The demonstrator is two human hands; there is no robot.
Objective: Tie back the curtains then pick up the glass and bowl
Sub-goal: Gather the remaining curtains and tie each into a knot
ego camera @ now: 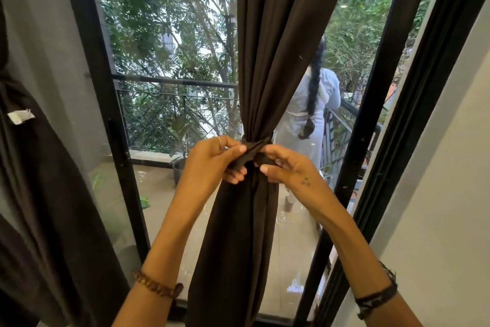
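The left hand (212,159) and the right hand (289,167) both pinch the dark tie band (250,153). Their fingers are clamped on its ends. The band goes around the gathered brown curtain (265,61).

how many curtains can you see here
2. One dark curtain hangs at centre, where the left hand and right hand hold its tie-back. Another curtain is at the far left, partly cut off.

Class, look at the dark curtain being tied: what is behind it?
Behind the gathered curtain is the glass door, then a balcony railing, trees and a person in white. The fabric hides that person's left side and the middle of the railing.
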